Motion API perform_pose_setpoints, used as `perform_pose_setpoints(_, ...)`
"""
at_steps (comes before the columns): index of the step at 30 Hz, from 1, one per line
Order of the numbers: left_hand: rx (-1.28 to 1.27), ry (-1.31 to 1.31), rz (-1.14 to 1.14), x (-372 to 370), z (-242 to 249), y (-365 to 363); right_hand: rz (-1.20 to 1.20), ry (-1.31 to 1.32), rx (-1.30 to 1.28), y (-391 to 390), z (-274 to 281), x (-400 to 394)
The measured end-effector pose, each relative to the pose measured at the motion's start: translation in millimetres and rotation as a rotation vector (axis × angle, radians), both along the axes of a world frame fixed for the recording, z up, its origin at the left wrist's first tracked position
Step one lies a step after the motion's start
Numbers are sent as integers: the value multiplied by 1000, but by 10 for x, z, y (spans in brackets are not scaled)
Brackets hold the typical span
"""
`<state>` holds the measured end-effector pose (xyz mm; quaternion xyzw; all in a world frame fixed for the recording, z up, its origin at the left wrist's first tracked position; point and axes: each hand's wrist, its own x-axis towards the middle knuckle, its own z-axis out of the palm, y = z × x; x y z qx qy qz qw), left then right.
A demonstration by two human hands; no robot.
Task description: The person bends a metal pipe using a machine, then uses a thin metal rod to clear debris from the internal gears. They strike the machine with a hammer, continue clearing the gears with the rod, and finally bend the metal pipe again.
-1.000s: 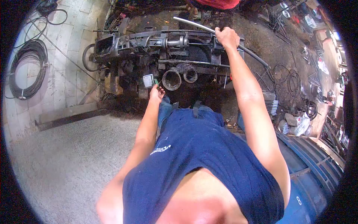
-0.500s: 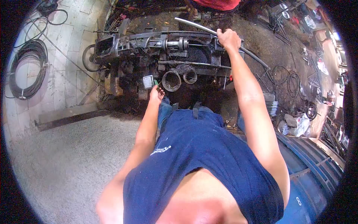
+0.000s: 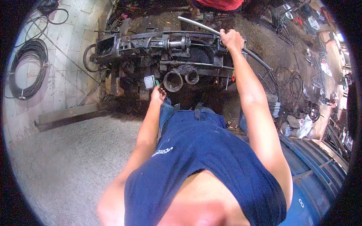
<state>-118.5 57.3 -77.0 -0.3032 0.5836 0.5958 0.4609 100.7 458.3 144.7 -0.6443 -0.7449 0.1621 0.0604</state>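
My right hand [image 3: 232, 40] is wrapped around a long grey metal rod [image 3: 198, 24]. The rod slants across the far side of a dark, greasy machine [image 3: 151, 43], its bright end toward the upper left. Low on the near side, my left hand [image 3: 158, 95] has its fingers curled at a small green handle [image 3: 157, 82], right beside a pale grey square box [image 3: 149, 82]. What lies inside the left fingers is mostly hidden. Two round metal openings, a larger one [image 3: 173, 81] and a smaller one [image 3: 192, 77], sit to the right of that hand.
A coil of black cable [image 3: 27, 69] lies on pale tiles at the left. Scattered rods and wire [image 3: 292, 81] cover the floor at right, near a blue ribbed panel [image 3: 309, 180]. A person in red [image 3: 218, 4] is at the top. A spoked wheel [image 3: 90, 58] stands at the machine's left end.
Both hands stay in nearly the same places. The rod's far end has shifted very slightly, and the right hand stays around it.
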Motion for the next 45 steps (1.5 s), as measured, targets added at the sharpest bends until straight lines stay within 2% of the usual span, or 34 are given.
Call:
perform_pose_setpoints(8, 21, -43, 6, -60, -130, -52, 11, -6, -5, -18, 42, 5)
perform_pose_setpoints(29, -16, -48, -9, -23, 44, 10, 13, -24, -19, -3, 19, 4)
perform_pose_setpoints(45, 39, -57, -2, -54, -70, -29, 12, -17, -4, -13, 50, 28)
